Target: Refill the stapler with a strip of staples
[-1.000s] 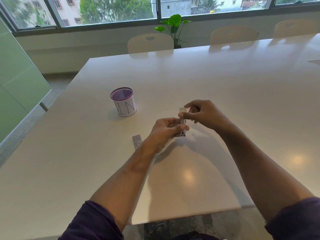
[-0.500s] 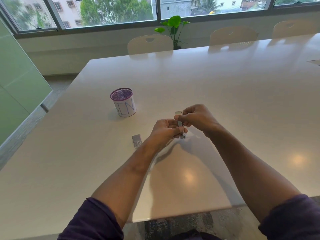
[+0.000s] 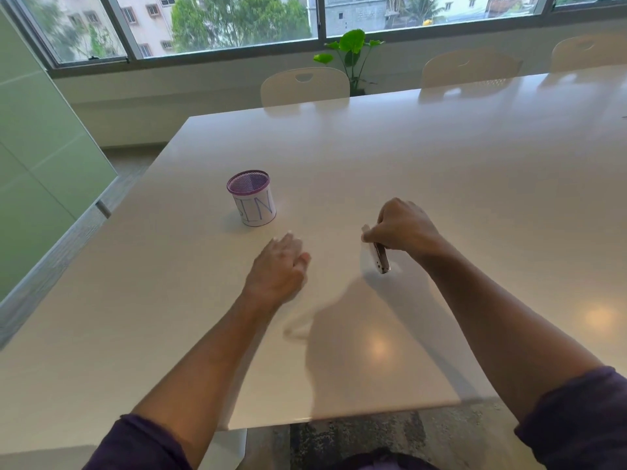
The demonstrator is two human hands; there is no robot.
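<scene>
My right hand (image 3: 403, 228) is shut on a small silver stapler (image 3: 379, 257), pinching its upper end. The stapler stands nearly upright and tilted, with its lower end touching the white table (image 3: 373, 157). My left hand (image 3: 280, 266) is apart from it to the left, palm down and low over the table, fingers stretched forward, slightly blurred. It covers the spot where a small grey staple box lay, so the box is hidden. I see no loose strip of staples.
A purple mesh cup (image 3: 254, 206) with a white paper label stands just beyond my left hand. Pale chairs (image 3: 304, 86) line the table's far side, with a green plant (image 3: 353, 49) behind them. The table's near edge (image 3: 339, 418) is close to my body.
My left hand let go of the stapler and moved left and down over the small staple box. My right hand kept the stapler and carried it right, lowering its end onto the table.
</scene>
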